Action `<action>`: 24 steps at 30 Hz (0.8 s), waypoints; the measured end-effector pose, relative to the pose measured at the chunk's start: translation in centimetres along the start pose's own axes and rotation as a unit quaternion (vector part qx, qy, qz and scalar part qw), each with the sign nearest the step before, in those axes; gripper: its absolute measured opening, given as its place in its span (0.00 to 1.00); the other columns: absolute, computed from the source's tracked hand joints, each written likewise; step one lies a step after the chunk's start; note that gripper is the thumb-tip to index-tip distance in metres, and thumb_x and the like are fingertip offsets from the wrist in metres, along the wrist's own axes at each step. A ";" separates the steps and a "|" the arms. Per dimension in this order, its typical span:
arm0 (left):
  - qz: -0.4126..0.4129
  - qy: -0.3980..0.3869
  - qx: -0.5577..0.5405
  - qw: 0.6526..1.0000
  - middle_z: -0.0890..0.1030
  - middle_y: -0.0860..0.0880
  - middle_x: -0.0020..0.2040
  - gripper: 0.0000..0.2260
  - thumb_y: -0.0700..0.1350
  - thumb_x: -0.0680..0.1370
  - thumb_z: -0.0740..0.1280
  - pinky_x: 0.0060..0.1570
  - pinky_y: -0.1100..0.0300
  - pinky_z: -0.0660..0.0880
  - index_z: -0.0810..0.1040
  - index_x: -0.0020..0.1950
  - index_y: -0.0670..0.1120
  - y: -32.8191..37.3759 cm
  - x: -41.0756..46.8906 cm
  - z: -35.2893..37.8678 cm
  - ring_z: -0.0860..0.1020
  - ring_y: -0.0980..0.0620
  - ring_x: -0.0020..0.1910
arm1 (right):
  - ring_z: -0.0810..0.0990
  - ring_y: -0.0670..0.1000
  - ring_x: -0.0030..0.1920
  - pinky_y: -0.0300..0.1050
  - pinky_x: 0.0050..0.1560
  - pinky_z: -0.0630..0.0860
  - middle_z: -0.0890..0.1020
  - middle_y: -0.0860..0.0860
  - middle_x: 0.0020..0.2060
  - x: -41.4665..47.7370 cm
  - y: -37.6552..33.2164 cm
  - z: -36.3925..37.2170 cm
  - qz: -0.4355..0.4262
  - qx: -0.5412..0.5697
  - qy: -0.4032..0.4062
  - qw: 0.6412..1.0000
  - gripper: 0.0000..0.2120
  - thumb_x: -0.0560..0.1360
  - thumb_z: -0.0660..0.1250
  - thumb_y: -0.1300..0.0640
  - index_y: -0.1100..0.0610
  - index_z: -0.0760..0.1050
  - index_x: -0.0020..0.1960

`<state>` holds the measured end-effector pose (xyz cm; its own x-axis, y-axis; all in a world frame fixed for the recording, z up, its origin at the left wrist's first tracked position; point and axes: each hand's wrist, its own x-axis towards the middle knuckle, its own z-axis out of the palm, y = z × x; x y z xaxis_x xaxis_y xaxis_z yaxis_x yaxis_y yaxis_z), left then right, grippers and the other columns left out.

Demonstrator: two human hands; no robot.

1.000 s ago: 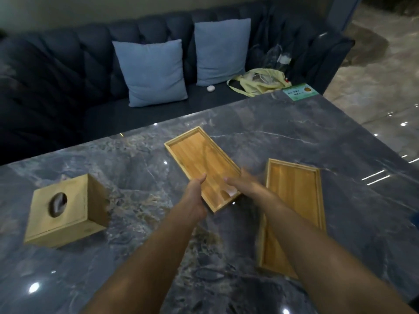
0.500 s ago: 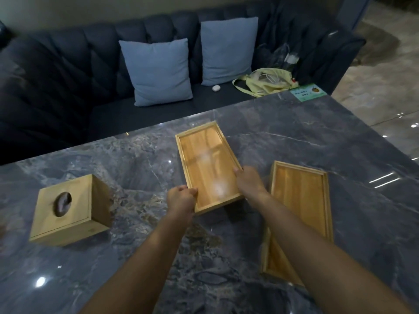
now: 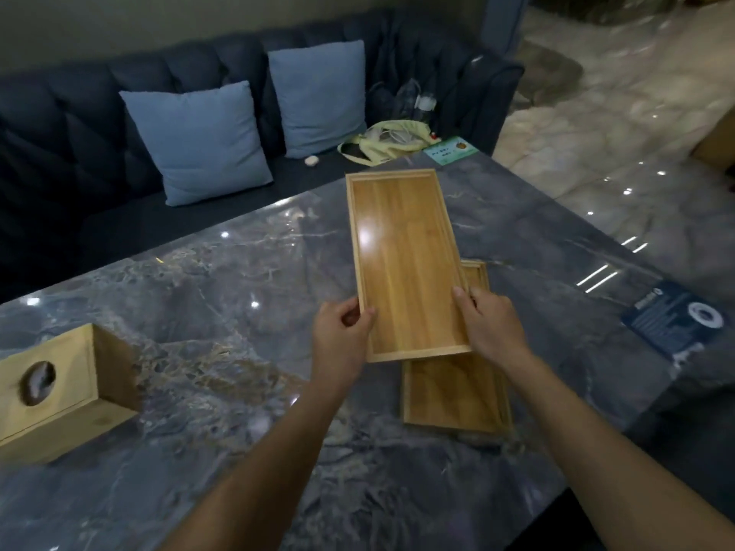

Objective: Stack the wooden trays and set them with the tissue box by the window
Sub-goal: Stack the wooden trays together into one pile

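Observation:
I hold a long wooden tray (image 3: 403, 256) in the air above the grey marble table (image 3: 222, 296). My left hand (image 3: 344, 332) grips its near left edge and my right hand (image 3: 491, 326) grips its near right corner. A second wooden tray (image 3: 453, 391) lies flat on the table underneath, partly hidden by the lifted one. Its near half shows below my hands. A wooden tissue box (image 3: 59, 391) with a round hole in its face sits tilted at the left edge of the table.
A dark blue sofa (image 3: 79, 125) with two light blue cushions (image 3: 199, 141) runs along the table's far side. A yellow bag (image 3: 382, 143) lies on its seat. A green card (image 3: 449, 150) and a dark blue card (image 3: 676, 318) lie near the table's right edges.
The tray has risen off the table and moved right, over the second tray. Both hands now grip its near end. The view has shifted right.

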<state>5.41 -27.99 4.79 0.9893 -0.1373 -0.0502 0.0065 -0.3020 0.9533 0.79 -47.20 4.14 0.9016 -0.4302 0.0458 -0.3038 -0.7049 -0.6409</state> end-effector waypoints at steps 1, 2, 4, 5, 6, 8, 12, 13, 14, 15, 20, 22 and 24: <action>0.010 -0.011 0.011 1.000 0.80 0.43 0.46 0.07 0.45 0.74 0.68 0.46 0.55 0.77 0.82 0.51 0.48 -0.2 -0.5 0.6 0.79 0.50 0.45 | 0.74 0.56 0.35 0.47 0.35 0.64 0.73 0.53 0.30 -0.7 0.8 -0.4 0.012 0.002 -0.010 1.000 0.20 0.80 0.53 0.49 0.53 0.66 0.30; 0.016 -0.019 0.024 0.999 0.79 0.46 0.45 0.07 0.46 0.74 0.68 0.43 0.61 0.75 0.82 0.50 0.50 -0.3 -0.9 1.1 0.77 0.53 0.42 | 0.74 0.56 0.35 0.47 0.35 0.64 0.74 0.54 0.31 -1.3 1.5 -0.7 0.025 0.004 -0.019 0.999 0.20 0.80 0.53 0.49 0.55 0.67 0.31; 0.023 -0.034 0.041 0.998 0.76 0.48 0.42 0.06 0.46 0.74 0.67 0.38 0.67 0.70 0.82 0.49 0.50 -0.6 -1.5 2.1 0.74 0.59 0.39 | 0.75 0.57 0.37 0.48 0.37 0.64 0.75 0.55 0.33 -2.5 2.9 -1.1 0.046 -0.006 -0.023 0.999 0.20 0.80 0.53 0.50 0.55 0.67 0.32; 0.028 -0.041 0.047 0.998 0.75 0.50 0.41 0.06 0.46 0.74 0.67 0.37 0.68 0.69 0.83 0.48 0.49 -0.8 -1.7 2.6 0.74 0.60 0.39 | 0.75 0.58 0.38 0.48 0.38 0.64 0.76 0.57 0.34 -3.0 3.5 -1.1 0.053 -0.018 -0.022 0.998 0.20 0.80 0.53 0.50 0.56 0.67 0.32; 0.033 -0.048 0.060 0.997 0.74 0.51 0.40 0.05 0.46 0.75 0.67 0.36 0.69 0.67 0.83 0.46 0.48 -1.0 -1.8 3.1 0.73 0.60 0.38 | 0.76 0.60 0.40 0.49 0.38 0.65 0.77 0.59 0.36 -3.5 4.1 -1.1 0.060 -0.028 -0.019 0.998 0.19 0.80 0.52 0.50 0.57 0.68 0.33; 0.041 -0.054 0.101 0.993 0.72 0.51 0.39 0.06 0.46 0.75 0.66 0.35 0.70 0.65 0.82 0.44 0.47 -1.4 -2.2 3.9 0.72 0.60 0.37 | 0.78 0.62 0.44 0.51 0.41 0.67 0.80 0.63 0.41 -4.1 5.2 -1.1 0.069 -0.048 -0.013 0.996 0.18 0.80 0.52 0.50 0.58 0.69 0.36; 0.047 -0.063 0.168 0.983 0.70 0.53 0.35 0.10 0.46 0.76 0.65 0.32 0.72 0.61 0.81 0.41 0.42 -2.8 -2.3 4.9 0.69 0.60 0.34 | 0.78 0.63 0.48 0.52 0.43 0.69 0.81 0.63 0.48 -4.4 6.5 -0.6 0.075 -0.108 -0.023 0.991 0.18 0.80 0.49 0.48 0.58 0.70 0.43; 0.048 -0.068 0.178 0.981 0.69 0.54 0.34 0.11 0.46 0.76 0.64 0.31 0.71 0.60 0.81 0.41 0.41 -3.1 -2.2 5.0 0.69 0.60 0.33 | 0.78 0.63 0.48 0.52 0.43 0.69 0.81 0.63 0.48 -4.5 6.8 -0.3 0.075 -0.121 -0.026 0.989 0.19 0.80 0.49 0.48 0.59 0.71 0.45; 0.049 -0.074 0.186 0.979 0.69 0.54 0.34 0.11 0.46 0.77 0.64 0.30 0.70 0.60 0.81 0.41 0.40 -3.3 -2.2 5.0 0.69 0.59 0.33 | 0.79 0.63 0.47 0.51 0.41 0.68 0.81 0.63 0.47 -4.6 7.0 0.0 0.074 -0.132 -0.029 0.988 0.19 0.80 0.48 0.47 0.59 0.71 0.46; 0.047 -0.079 0.194 0.977 0.70 0.52 0.34 0.12 0.46 0.77 0.64 0.29 0.68 0.60 0.81 0.41 0.40 -3.6 -2.3 5.0 0.68 0.59 0.33 | 0.79 0.63 0.46 0.51 0.40 0.67 0.81 0.62 0.47 -4.8 7.3 0.4 0.072 -0.141 -0.030 0.987 0.19 0.80 0.47 0.47 0.58 0.70 0.45; 0.042 -0.103 0.201 0.973 0.73 0.47 0.35 0.10 0.44 0.77 0.63 0.31 0.60 0.61 0.79 0.38 0.43 -4.2 -2.7 5.1 0.68 0.56 0.31 | 0.80 0.64 0.45 0.51 0.37 0.64 0.81 0.63 0.46 -5.3 8.2 1.5 0.056 -0.185 -0.019 0.981 0.17 0.80 0.48 0.48 0.59 0.68 0.48; 0.040 -0.103 0.217 0.970 0.74 0.45 0.37 0.10 0.44 0.77 0.63 0.30 0.61 0.60 0.80 0.39 0.42 -4.4 -2.8 5.2 0.68 0.54 0.33 | 0.80 0.65 0.45 0.52 0.38 0.66 0.82 0.64 0.46 -5.3 8.3 1.5 0.047 -0.199 -0.020 0.979 0.17 0.80 0.48 0.49 0.60 0.68 0.50; 0.036 -0.105 0.226 0.968 0.74 0.45 0.40 0.11 0.45 0.77 0.63 0.31 0.64 0.61 0.80 0.41 0.41 -4.6 -2.9 5.3 0.68 0.55 0.34 | 0.80 0.65 0.45 0.52 0.39 0.68 0.82 0.64 0.46 -5.3 8.3 1.5 0.043 -0.205 -0.027 0.977 0.17 0.80 0.48 0.49 0.61 0.67 0.51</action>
<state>1.74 -31.20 -1.04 0.9328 -0.3481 -0.0929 -0.1734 -0.6600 0.7310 -6.07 -49.91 -2.55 0.8789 -0.4751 -0.0418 -0.4669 -0.8391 -0.2793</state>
